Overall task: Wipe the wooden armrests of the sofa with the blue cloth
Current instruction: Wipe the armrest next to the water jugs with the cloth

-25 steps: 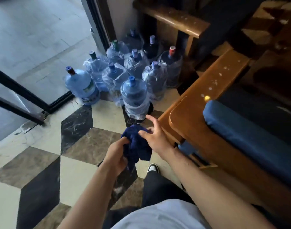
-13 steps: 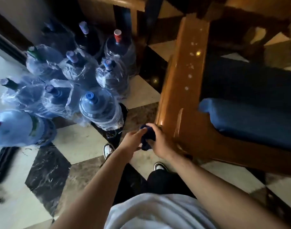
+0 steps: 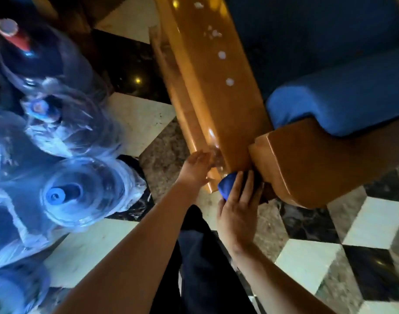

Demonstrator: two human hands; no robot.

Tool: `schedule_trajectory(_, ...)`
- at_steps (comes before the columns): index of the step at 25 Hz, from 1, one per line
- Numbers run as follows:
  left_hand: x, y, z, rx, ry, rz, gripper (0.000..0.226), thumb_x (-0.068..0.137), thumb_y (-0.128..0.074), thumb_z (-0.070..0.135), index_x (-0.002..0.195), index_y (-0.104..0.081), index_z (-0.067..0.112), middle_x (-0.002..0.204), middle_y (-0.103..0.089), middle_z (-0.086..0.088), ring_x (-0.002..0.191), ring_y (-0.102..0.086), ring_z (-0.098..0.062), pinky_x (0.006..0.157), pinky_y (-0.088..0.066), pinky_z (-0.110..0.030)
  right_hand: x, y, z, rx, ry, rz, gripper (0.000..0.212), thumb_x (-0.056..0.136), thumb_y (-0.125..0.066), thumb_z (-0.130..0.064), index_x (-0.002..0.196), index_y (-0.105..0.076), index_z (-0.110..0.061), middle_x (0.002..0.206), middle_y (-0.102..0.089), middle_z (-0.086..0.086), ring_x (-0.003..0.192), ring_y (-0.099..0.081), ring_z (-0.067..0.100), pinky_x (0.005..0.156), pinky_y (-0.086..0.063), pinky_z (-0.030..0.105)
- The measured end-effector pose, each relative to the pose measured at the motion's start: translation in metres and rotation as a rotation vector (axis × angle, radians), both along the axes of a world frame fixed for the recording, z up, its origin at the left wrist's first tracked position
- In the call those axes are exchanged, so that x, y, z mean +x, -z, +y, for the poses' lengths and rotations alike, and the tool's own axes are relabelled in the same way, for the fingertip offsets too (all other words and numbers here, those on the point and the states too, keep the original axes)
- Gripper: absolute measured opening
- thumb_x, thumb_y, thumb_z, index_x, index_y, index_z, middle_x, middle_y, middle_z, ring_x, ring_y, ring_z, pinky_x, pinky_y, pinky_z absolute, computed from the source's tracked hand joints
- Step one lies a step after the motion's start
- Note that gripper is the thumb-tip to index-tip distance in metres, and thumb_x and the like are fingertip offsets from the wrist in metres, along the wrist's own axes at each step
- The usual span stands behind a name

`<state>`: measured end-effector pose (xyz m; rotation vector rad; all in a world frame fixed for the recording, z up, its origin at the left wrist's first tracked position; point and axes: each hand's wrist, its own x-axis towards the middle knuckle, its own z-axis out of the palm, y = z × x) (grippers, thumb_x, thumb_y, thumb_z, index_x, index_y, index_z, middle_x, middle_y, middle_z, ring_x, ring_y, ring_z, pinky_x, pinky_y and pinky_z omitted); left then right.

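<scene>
The sofa's wooden armrest runs from the top centre down to the middle of the view, with white specks along its glossy top. My right hand presses the balled blue cloth against the armrest's near front end; only a small part of the cloth shows above my fingers. My left hand lies flat, fingers together, on the armrest's left front edge, with nothing in it.
Several large plastic-wrapped water bottles stand tight on the left. A blue seat cushion and the sofa's wooden front rail fill the right. My dark trouser leg stands on the patterned marble floor.
I have stepped closer to the sofa. My left hand let go of the cloth and moved onto the armrest edge; my right hand now holds the cloth alone against the armrest's front end.
</scene>
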<state>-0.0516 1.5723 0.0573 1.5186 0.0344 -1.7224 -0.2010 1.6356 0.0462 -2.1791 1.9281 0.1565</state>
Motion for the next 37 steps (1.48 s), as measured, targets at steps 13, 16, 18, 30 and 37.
schedule_trajectory(13, 0.090, 0.020, -0.146, 0.163, -0.096, -0.149, 0.041, 0.097, -0.060, 0.046, 0.106, -0.067, 0.007, 0.087, -0.073, -0.010, 0.070, -0.071, -0.022, 0.049, -0.057, -0.030, 0.105, 0.001, -0.153, -0.097, 0.105, -0.177, 0.103, 0.081, -0.070, -0.056, 0.162, -0.025, -0.010, 0.170, -0.018, 0.017, 0.158, -0.012, 0.039, 0.128, -0.014, 0.051)
schedule_trajectory(16, 0.122, 0.019, -0.191, 0.226, -0.165, -0.155, 0.049, 0.097, -0.055, 0.056, 0.111, -0.067, 0.010, 0.088, -0.071, -0.009, 0.075, -0.070, -0.025, 0.058, -0.059, -0.038, 0.127, -0.001, -0.223, -0.138, 0.376, -0.273, 0.098, 0.085, -0.060, -0.061, 0.161, -0.028, -0.010, 0.169, -0.019, 0.017, 0.157, -0.012, 0.039, 0.126, -0.015, 0.056)
schedule_trajectory(18, 0.135, 0.023, -0.208, 0.242, -0.181, -0.179, 0.049, 0.099, -0.050, 0.057, 0.113, -0.067, 0.014, 0.093, -0.074, -0.007, 0.082, -0.072, -0.024, 0.063, -0.059, -0.039, 0.143, -0.001, -0.271, -0.166, 0.458, -0.259, 0.091, 0.088, -0.056, -0.062, 0.160, -0.031, -0.013, 0.169, -0.023, 0.015, 0.157, -0.015, 0.040, 0.125, -0.015, 0.056)
schedule_trajectory(30, 0.191, 0.016, -0.283, 0.270, -0.253, -0.278, 0.044, 0.105, -0.037, 0.048, 0.124, -0.061, 0.017, 0.117, -0.071, -0.011, 0.102, -0.068, -0.033, 0.084, -0.058, -0.050, 0.145, -0.004, -0.269, -0.102, 0.481, -0.255, 0.075, 0.096, -0.049, -0.050, 0.161, -0.028, -0.020, 0.167, -0.028, 0.013, 0.154, -0.026, 0.036, 0.124, -0.024, 0.054)
schedule_trajectory(37, 0.226, 0.024, -0.316, 0.313, -0.207, -0.211, 0.042, 0.106, -0.034, 0.042, 0.131, -0.062, 0.023, 0.125, -0.069, -0.011, 0.104, -0.066, -0.034, 0.088, -0.057, -0.052, 0.146, 0.010, -0.434, 0.326, 0.832, -0.366, 0.049, 0.087, -0.034, -0.063, 0.086, -0.063, -0.023, 0.103, -0.070, 0.009, 0.094, -0.064, 0.034, 0.078, -0.046, 0.042)
